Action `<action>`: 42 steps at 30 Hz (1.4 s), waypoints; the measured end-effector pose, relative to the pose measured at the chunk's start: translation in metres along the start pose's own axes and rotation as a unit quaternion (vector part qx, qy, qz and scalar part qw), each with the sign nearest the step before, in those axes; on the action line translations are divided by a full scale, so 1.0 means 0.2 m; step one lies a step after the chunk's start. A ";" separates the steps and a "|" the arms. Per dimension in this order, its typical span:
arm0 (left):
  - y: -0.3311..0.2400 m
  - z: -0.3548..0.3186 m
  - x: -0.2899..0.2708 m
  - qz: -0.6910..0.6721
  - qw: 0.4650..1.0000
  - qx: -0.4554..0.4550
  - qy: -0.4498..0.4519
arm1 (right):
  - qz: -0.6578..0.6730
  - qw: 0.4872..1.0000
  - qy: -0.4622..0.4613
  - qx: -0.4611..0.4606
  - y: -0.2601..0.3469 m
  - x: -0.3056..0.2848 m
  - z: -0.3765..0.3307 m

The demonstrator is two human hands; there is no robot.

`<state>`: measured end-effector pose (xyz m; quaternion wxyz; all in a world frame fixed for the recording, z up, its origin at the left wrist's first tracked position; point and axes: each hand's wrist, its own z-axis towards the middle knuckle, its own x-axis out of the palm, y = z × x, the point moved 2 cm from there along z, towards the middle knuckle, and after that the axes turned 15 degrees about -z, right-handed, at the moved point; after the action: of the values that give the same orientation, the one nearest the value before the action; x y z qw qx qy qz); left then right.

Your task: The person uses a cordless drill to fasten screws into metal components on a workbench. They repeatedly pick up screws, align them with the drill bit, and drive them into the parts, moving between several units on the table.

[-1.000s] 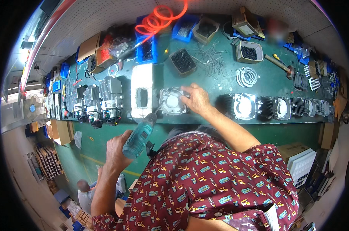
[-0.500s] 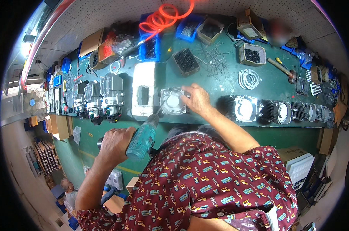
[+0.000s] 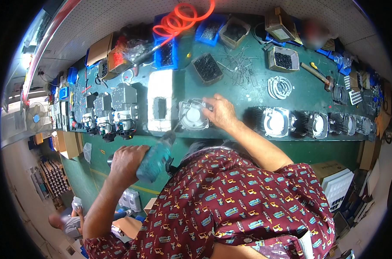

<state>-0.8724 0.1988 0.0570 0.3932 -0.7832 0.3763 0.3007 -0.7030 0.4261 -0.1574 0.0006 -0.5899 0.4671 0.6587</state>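
My left hand (image 3: 129, 163) is wrapped round the grip of a teal power drill (image 3: 155, 159), held just in front of the bench edge. The drill's long thin bit slants up to the lower left corner of a round-faced cast metal housing (image 3: 193, 115). That housing lies on the green bench. At its upper right corner, my right hand (image 3: 222, 111) has its thumb and fingers closed on the rim; the fingertips are partly hidden. Left of the housing lies a white foam block (image 3: 160, 101) with a rectangular hole.
Finned housings (image 3: 276, 122) line the bench's right front. Assembled motor units (image 3: 124, 110) stand at left. Behind are a box of black screws (image 3: 207, 68), loose metal rods (image 3: 243, 71), metal rings (image 3: 279, 87), a hammer (image 3: 317, 74) and a coiled red hose (image 3: 178, 21). Another person (image 3: 66, 222) is at lower left.
The drill has dipped slightly down and left in my left hand. My right hand stays at the housing. The other person at lower left has leaned and shifted.
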 end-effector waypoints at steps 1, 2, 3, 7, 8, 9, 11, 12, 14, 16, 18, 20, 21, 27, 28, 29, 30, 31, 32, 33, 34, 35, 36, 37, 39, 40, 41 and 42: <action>0.01 0.01 -0.02 -0.042 0.999 -0.028 -0.007 | 0.001 1.000 0.004 -0.004 0.01 -0.01 0.00; 0.03 0.01 -0.03 -0.086 0.995 -0.054 -0.014 | 0.001 1.000 0.005 -0.005 0.01 0.00 0.00; 0.06 0.03 -0.04 -0.130 0.988 -0.080 -0.022 | 0.001 1.000 0.006 -0.005 0.01 0.00 0.00; 0.05 0.19 -0.17 -0.263 0.963 -0.067 0.001 | -0.015 1.000 0.006 -0.005 -0.01 0.02 0.01; 0.04 0.21 -0.20 -0.265 0.962 -0.059 -0.001 | -0.016 1.000 0.001 -0.005 -0.01 0.02 0.01; 0.03 0.22 -0.21 -0.268 0.962 -0.051 -0.002 | -0.017 1.000 -0.003 -0.004 -0.01 0.03 0.01; 0.07 0.25 -0.20 -0.294 0.954 -0.064 -0.002 | -0.019 1.000 -0.007 -0.004 -0.01 0.03 0.00; 0.07 0.25 -0.20 -0.285 0.957 -0.059 -0.003 | -0.019 1.000 -0.007 -0.005 0.00 0.03 0.00; 0.08 0.25 -0.19 -0.267 0.963 -0.047 -0.004 | -0.012 1.000 0.004 0.002 0.00 0.03 0.01; 0.09 0.25 -0.19 -0.228 0.972 -0.053 0.002 | 0.004 1.000 0.026 0.016 0.00 0.03 0.02; 0.09 0.24 -0.18 -0.222 0.973 -0.057 0.001 | -0.004 1.000 0.021 0.009 0.00 0.04 0.02; 0.08 0.23 -0.17 -0.250 0.967 -0.056 -0.004 | -0.008 1.000 0.010 0.002 0.00 0.04 0.01; 0.08 0.23 -0.17 -0.255 0.965 -0.057 -0.014 | -0.008 1.000 0.001 -0.001 0.01 0.04 0.01; 0.03 0.21 -0.16 -0.256 0.963 -0.078 -0.016 | -0.008 0.999 -0.033 0.012 -0.02 0.08 -0.01; 0.03 0.20 -0.15 -0.268 0.959 -0.096 -0.015 | -0.003 0.999 -0.037 0.011 -0.02 0.08 -0.02; 0.03 0.19 -0.15 -0.279 0.953 -0.115 -0.016 | 0.002 1.000 -0.015 0.020 0.00 0.07 -0.02; 0.04 0.17 -0.13 -0.296 0.949 -0.096 -0.049 | -0.004 1.000 -0.014 0.015 0.00 0.06 -0.02; 0.05 0.15 -0.08 -0.311 0.944 -0.076 -0.083 | -0.011 1.000 -0.014 0.011 0.01 0.05 -0.02; 0.04 0.14 -0.07 -0.326 0.937 -0.056 -0.114 | -0.017 1.000 -0.014 0.008 0.01 0.04 -0.02; 0.03 0.12 -0.07 -0.293 0.948 -0.074 -0.099 | -0.024 1.000 -0.017 -0.010 -0.01 0.06 -0.01; 0.00 0.09 -0.09 -0.259 0.958 -0.092 -0.083 | 0.011 1.000 -0.001 0.002 -0.03 0.06 0.00; -0.01 0.08 -0.11 -0.227 0.966 -0.109 -0.066 | 0.043 0.999 0.017 0.014 -0.04 0.05 0.01; -0.02 0.07 -0.14 -0.253 0.959 -0.109 -0.074 | 0.076 0.996 0.034 0.027 -0.05 0.03 0.02; -0.03 0.06 -0.16 -0.278 0.951 -0.109 -0.081 | 0.165 0.981 0.063 0.074 -0.08 0.01 0.02; 0.01 0.03 -0.16 -0.300 0.945 -0.107 -0.073 | 0.316 0.935 0.082 0.134 -0.16 -0.01 0.03; 0.01 0.02 -0.15 -0.328 0.936 -0.095 -0.090 | 0.380 0.910 0.069 0.152 -0.22 -0.01 0.03; 0.02 0.01 -0.13 -0.355 0.925 -0.086 -0.107 | 0.420 0.891 0.072 0.158 -0.23 -0.05 0.02; 0.03 -0.01 -0.10 -0.381 0.913 -0.075 -0.123 | 0.454 0.872 0.073 0.168 -0.23 -0.08 0.01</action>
<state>-0.8874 0.2025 0.0717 0.4611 -0.8511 -0.0255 0.2498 -0.6741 0.4615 -0.1727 -0.2337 -0.3502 0.7860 0.4528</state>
